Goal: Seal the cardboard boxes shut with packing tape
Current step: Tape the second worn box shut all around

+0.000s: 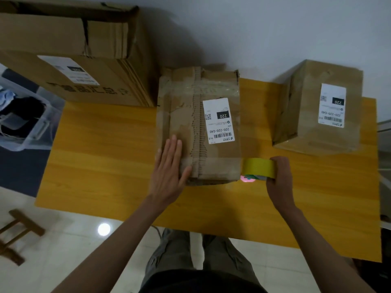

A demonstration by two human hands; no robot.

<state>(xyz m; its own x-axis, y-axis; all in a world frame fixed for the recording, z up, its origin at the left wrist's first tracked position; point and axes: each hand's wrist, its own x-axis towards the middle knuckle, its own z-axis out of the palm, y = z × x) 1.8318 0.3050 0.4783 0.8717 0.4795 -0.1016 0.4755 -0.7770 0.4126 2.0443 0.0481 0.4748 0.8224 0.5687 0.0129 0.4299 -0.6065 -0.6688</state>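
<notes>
fingers [173, 144] of the left hand [169, 172] are lying straight and close together, pressing flat on the near left part of the worn brown cardboard box [198, 125] in the middle of the yellow wooden table [101, 157]. the thumb is sticking out to the side on the box top.

the right hand [279, 176] is curling around the yellow roll of packing tape [259, 168], with the fingers over the far side and the thumb side near. the roll is touching, or almost touching, the near right corner of the middle box.

the box is lying with its long side going from near to far. a torn seam is running the same way down its middle, a little right of the left hand. the white paper label [218, 121] is sitting right of the seam.

so the tape is starting at the right edge and the seam is lying to its left. the right hand is the closer one for pulling tape across the near end, i think, while the left hand is holding the box down.

a smaller brown cardboard box [317, 108] is waiting far right, and a big brown cardboard box [74, 51] is sitting far left.
</notes>
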